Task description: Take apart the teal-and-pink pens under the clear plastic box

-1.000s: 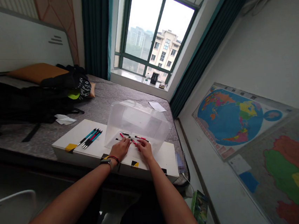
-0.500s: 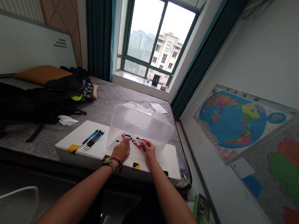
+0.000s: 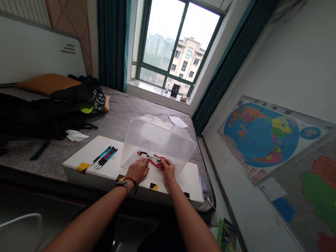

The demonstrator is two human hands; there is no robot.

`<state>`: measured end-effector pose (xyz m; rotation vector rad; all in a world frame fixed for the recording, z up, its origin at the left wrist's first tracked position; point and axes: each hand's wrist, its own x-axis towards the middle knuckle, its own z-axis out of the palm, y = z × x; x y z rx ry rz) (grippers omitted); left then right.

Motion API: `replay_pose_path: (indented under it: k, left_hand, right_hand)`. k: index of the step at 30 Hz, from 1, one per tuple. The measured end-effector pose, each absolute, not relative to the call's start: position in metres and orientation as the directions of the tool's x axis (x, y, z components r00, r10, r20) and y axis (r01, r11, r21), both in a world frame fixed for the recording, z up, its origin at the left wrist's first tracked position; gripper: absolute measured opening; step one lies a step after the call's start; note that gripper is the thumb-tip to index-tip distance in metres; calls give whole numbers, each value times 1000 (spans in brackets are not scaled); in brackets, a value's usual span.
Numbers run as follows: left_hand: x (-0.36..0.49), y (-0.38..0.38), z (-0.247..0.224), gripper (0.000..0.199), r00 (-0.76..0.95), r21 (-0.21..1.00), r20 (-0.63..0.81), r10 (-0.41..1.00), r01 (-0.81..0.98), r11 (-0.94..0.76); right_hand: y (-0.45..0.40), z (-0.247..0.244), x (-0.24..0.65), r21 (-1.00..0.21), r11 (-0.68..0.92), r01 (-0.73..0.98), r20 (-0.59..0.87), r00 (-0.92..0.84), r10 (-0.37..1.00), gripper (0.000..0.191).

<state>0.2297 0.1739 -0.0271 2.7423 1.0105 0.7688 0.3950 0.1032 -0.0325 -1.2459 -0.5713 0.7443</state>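
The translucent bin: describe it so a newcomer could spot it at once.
Start at the grey bed. A long white box lies along its near edge. On top, right of the lined-up pens, sits the translucent bin, whose cloudy walls set it apart from the opaque box.

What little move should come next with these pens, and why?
Perhaps the right hand should lift one of the jumbled pens: it is close to them, and they lie crossed in the clear bin, while the other pens lie side by side on the white box.
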Motion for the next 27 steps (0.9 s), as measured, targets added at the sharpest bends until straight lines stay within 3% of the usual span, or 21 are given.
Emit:
replay_pose_path:
  k: [6, 13, 20, 27]
  left_hand:
    - [229, 176, -30, 22, 680, 258, 481, 553, 493, -831]
    - [233, 179, -35, 31, 681, 269, 441, 584, 521, -810]
    - [233, 182, -36, 40, 612, 443, 411, 675, 513, -735]
    - [225, 198, -33, 47, 400, 781, 376, 835, 349, -519]
  right_hand:
    - [105, -36, 395, -993, 113, -32, 66, 641, 764, 26]
    - [101, -27, 390, -985, 44, 169, 138, 599, 789, 27]
    - [99, -23, 388, -976, 16, 217, 146, 600, 787, 26]
    - [100, -27, 390, -974, 20, 228, 153, 584, 797, 27]
